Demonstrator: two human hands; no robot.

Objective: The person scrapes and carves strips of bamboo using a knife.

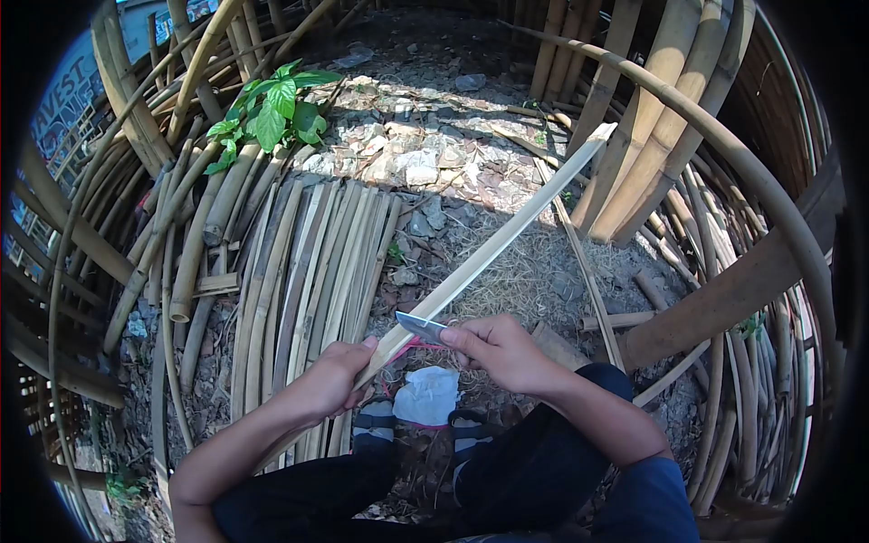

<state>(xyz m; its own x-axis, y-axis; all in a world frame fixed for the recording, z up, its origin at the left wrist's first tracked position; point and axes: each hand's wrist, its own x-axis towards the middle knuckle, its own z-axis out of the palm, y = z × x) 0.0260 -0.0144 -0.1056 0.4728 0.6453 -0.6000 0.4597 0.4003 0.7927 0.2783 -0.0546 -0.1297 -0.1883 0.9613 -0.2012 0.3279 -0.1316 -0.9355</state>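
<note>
A long split bamboo strip (pixel 507 237) runs slantwise from low centre to the upper right, its pale side up. My left hand (pixel 337 373) is wrapped round the strip's lower end. In my right hand (pixel 501 351) is a knife (pixel 422 326), its blade lying across the strip just beyond my left hand. The knife's handle is hidden inside my right fingers. Below the blade, a white cloth or sheet (pixel 427 396) with pink edges lies on the ground between my feet.
Split bamboo strips (pixel 312 271) lie side by side at the left. Thick bamboo poles (pixel 647 136) stand at the upper right, and a curved pole (pixel 724 140) arches over the right side. A leafy green plant (pixel 276 109) grows at the upper left. Stones and shavings cover the ground.
</note>
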